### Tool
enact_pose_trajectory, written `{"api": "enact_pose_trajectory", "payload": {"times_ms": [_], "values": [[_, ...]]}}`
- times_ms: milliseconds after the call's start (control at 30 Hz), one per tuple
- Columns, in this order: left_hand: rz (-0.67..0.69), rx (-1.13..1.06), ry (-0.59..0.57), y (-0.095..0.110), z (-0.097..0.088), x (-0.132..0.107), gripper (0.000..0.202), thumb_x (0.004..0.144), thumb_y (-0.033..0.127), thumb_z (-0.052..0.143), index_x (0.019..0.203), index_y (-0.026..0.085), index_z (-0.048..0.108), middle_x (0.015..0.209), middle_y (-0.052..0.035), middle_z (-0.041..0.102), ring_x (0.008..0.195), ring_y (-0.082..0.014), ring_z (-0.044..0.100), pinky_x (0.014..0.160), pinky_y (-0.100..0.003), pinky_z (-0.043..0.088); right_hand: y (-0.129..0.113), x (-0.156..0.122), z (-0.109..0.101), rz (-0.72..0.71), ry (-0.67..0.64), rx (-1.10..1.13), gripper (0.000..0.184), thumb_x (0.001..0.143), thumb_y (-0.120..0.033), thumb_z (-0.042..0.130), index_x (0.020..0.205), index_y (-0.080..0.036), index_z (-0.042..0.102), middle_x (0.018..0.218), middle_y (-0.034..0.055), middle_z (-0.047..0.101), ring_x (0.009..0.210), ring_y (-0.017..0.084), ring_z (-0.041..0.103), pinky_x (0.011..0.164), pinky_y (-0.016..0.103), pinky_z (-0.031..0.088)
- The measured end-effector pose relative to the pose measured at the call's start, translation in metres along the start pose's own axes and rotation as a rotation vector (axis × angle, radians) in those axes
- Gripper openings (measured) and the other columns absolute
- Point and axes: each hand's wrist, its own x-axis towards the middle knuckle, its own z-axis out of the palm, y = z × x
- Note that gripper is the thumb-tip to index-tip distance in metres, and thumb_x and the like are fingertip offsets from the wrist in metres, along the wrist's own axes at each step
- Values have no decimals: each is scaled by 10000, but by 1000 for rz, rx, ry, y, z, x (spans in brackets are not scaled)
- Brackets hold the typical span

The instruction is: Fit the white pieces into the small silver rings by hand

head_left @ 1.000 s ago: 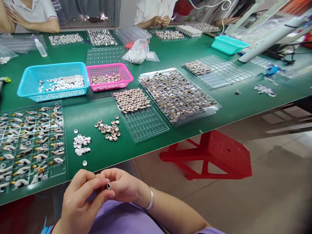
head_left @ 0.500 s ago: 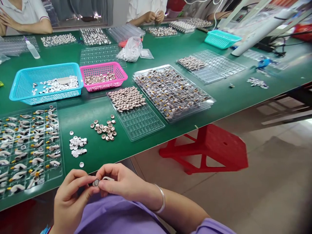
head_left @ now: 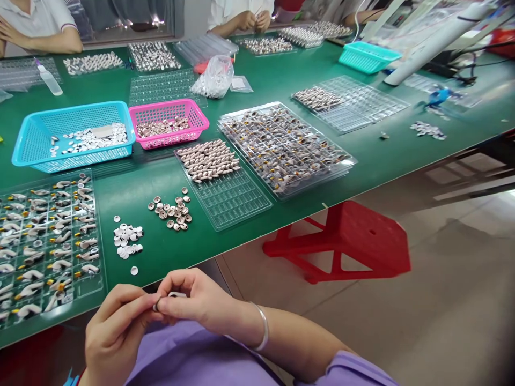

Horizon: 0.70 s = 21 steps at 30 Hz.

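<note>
My left hand (head_left: 116,327) and my right hand (head_left: 201,300) meet just in front of the table edge, fingers pinched on a small earbud part. Its round dark-rimmed end (head_left: 155,306) shows between the fingertips, mostly covered by them. A pale curved stem (head_left: 177,294) sticks out above the right thumb. Beyond my hands, small white discs (head_left: 127,236) lie loose on the green table (head_left: 161,257). To their right are loose brown-and-white round cups (head_left: 170,213). On the left is a clear tray (head_left: 98,225) of curved white parts with yellow bits.
Past the loose pieces stand a blue basket (head_left: 24,142) and a pink basket (head_left: 169,142). A part-filled tray (head_left: 233,201) and stacked full trays (head_left: 314,188) lie to the right. A red stool (head_left: 370,236) stands beside the table. Other people (head_left: 237,16) sit opposite.
The round end between my fingertips has turned from facing up to nearly edge-on. My left fingers have closed further over it, while my right hand has barely moved.
</note>
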Motion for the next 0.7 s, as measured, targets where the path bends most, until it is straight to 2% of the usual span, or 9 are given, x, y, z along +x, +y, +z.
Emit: {"api": "enact_pose_trajectory", "payload": {"times_ms": [100, 200, 433, 600, 700], "values": [[-48, -26, -4, 1, -4, 3, 296, 831, 41, 661, 1048, 238, 705, 888, 1, 631, 734, -110, 647, 612, -169, 573, -13, -4, -8, -49, -118, -124, 436, 734, -513, 787, 928, -135, 687, 867, 12, 662, 773, 103, 594, 798, 273, 464], [-113, -51, -10, -1, -6, 3, 281, 852, 50, 631, 1040, 247, 699, 893, 7, 618, 726, -107, 646, 592, -164, 579, -22, -7, -14, -120, -152, -229, 410, 783, -491, 758, 1004, -149, 706, 976, 30, 658, 874, 119, 589, 860, 275, 450], [-196, -134, -21, -4, -3, -5, 300, 855, 45, 622, 1042, 268, 694, 903, 12, 617, 724, -108, 646, 582, -165, 569, -6, -7, -12, -44, -163, 15, 361, 674, -331, 870, 930, -143, 698, 827, -11, 665, 730, 82, 601, 773, 244, 486], [-195, -166, 9, -5, -3, -7, 303, 810, 49, 680, 1007, 277, 711, 848, 20, 652, 763, -122, 632, 646, -173, 538, -5, -7, -9, -69, -158, 57, 324, 674, -270, 871, 913, -136, 698, 787, -21, 674, 693, 67, 605, 728, 216, 494], [-240, -204, 27, -5, -3, -7, 293, 801, 72, 694, 987, 294, 734, 831, 20, 671, 756, -126, 636, 660, -179, 529, -7, -8, -8, -71, -156, 61, 310, 677, -261, 871, 904, -134, 703, 765, -26, 671, 683, 61, 605, 726, 208, 499]]}}
